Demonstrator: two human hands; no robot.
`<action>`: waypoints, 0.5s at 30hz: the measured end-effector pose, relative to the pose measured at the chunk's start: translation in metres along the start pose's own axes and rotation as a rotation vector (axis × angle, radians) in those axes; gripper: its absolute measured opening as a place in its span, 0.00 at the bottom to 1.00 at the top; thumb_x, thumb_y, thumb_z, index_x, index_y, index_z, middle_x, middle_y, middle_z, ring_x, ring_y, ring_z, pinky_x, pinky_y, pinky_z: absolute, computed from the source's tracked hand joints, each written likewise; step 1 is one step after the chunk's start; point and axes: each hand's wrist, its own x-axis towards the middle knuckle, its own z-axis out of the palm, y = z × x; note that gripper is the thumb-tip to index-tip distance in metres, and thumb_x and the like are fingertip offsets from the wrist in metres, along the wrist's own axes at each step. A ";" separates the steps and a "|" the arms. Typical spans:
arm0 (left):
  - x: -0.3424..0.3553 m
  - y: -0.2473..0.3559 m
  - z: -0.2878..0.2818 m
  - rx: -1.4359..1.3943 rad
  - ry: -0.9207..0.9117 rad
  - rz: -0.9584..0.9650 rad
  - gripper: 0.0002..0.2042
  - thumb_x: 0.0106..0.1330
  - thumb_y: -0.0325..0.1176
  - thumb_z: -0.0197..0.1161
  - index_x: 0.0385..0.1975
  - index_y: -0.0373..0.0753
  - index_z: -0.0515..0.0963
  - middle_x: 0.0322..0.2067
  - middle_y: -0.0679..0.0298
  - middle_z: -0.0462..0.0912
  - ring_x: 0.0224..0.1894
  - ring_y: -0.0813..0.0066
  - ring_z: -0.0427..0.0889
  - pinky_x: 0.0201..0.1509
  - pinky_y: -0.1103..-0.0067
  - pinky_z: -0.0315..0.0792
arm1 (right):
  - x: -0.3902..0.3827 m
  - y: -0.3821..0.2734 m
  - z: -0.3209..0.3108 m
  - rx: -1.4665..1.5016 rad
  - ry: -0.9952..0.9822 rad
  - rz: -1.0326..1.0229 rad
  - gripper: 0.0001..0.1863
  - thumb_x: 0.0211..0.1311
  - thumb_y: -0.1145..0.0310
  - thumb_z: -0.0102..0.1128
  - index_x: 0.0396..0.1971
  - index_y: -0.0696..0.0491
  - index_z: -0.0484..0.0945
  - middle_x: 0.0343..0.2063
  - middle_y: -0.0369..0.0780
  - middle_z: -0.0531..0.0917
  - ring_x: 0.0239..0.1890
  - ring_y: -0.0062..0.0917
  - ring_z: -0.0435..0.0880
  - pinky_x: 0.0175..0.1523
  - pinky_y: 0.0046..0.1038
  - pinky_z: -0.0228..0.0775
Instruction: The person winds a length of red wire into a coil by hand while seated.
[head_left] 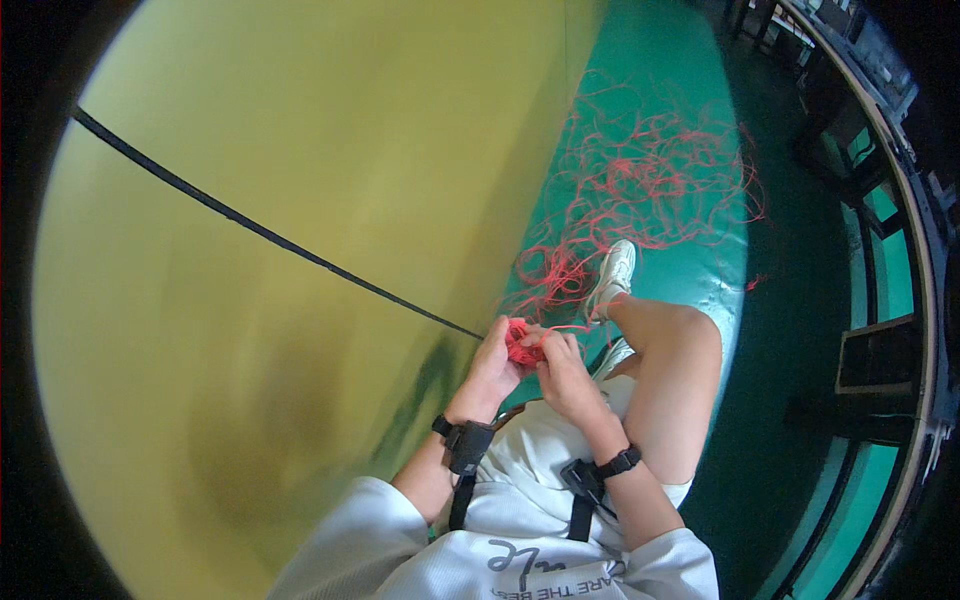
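Note:
A small bundle of red cord is held between my two hands, in front of my lap. My left hand is closed around the bundle from the left. On its right side, the bent fingers of my right hand pinch at the same cord; the fingertips are partly hidden. From the bundle a strand runs toward a wide, loose tangle of red cord, spread over the green floor beyond my feet.
A yellow wall with a thin black strip rises on my left. My white shoe touches the near edge of the tangle on the green floor. Dark framed furniture stands along the far right.

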 end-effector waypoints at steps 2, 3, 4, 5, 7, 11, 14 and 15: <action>0.007 -0.002 -0.009 -0.006 0.047 -0.022 0.16 0.75 0.49 0.46 0.37 0.44 0.75 0.35 0.64 0.81 0.39 0.68 0.80 0.44 0.66 0.76 | 0.001 0.000 0.003 -0.037 -0.022 -0.025 0.24 0.48 0.87 0.49 0.48 0.56 0.71 0.51 0.48 0.74 0.52 0.49 0.69 0.60 0.42 0.64; 0.009 0.000 -0.013 0.000 0.094 -0.048 0.17 0.75 0.50 0.45 0.37 0.45 0.75 0.35 0.64 0.81 0.38 0.68 0.80 0.43 0.66 0.76 | 0.001 0.000 0.005 -0.068 -0.034 -0.045 0.24 0.48 0.87 0.49 0.48 0.56 0.71 0.51 0.48 0.73 0.52 0.49 0.69 0.59 0.43 0.64; 0.010 0.001 -0.017 0.043 0.059 -0.071 0.17 0.75 0.50 0.45 0.36 0.45 0.75 0.34 0.65 0.81 0.38 0.69 0.80 0.42 0.67 0.76 | 0.001 0.001 0.005 -0.092 -0.053 -0.083 0.24 0.48 0.87 0.49 0.48 0.56 0.70 0.51 0.48 0.73 0.52 0.50 0.68 0.58 0.43 0.65; 0.014 0.000 -0.020 0.034 0.059 -0.070 0.17 0.75 0.50 0.45 0.36 0.45 0.75 0.34 0.65 0.81 0.38 0.69 0.80 0.42 0.67 0.76 | 0.001 0.000 0.004 -0.096 -0.061 -0.084 0.24 0.48 0.87 0.49 0.48 0.56 0.70 0.51 0.48 0.73 0.52 0.50 0.68 0.58 0.43 0.65; 0.020 0.000 -0.021 0.065 0.082 -0.083 0.17 0.75 0.50 0.44 0.36 0.45 0.74 0.33 0.64 0.80 0.37 0.68 0.80 0.42 0.68 0.76 | 0.002 -0.002 0.004 -0.087 -0.054 -0.065 0.25 0.46 0.87 0.50 0.48 0.57 0.70 0.51 0.49 0.73 0.52 0.50 0.69 0.59 0.43 0.64; 0.020 -0.006 0.001 0.050 0.055 -0.018 0.19 0.76 0.50 0.40 0.35 0.44 0.74 0.32 0.64 0.80 0.36 0.69 0.81 0.43 0.71 0.77 | 0.004 0.002 0.010 -0.107 0.032 -0.047 0.26 0.44 0.87 0.52 0.48 0.57 0.69 0.54 0.48 0.72 0.56 0.47 0.68 0.62 0.41 0.61; 0.020 -0.003 0.018 -0.006 0.060 -0.046 0.19 0.77 0.49 0.39 0.36 0.42 0.72 0.34 0.63 0.80 0.37 0.68 0.81 0.48 0.66 0.77 | 0.005 0.014 0.007 -0.068 0.100 0.031 0.29 0.45 0.86 0.54 0.52 0.54 0.68 0.55 0.47 0.73 0.54 0.46 0.68 0.62 0.41 0.59; 0.018 0.001 0.026 -0.015 0.065 -0.046 0.19 0.77 0.49 0.39 0.36 0.42 0.72 0.34 0.63 0.80 0.37 0.68 0.81 0.48 0.66 0.77 | 0.008 0.010 0.002 -0.070 0.089 0.032 0.29 0.45 0.86 0.54 0.52 0.54 0.68 0.55 0.47 0.73 0.54 0.46 0.68 0.62 0.41 0.59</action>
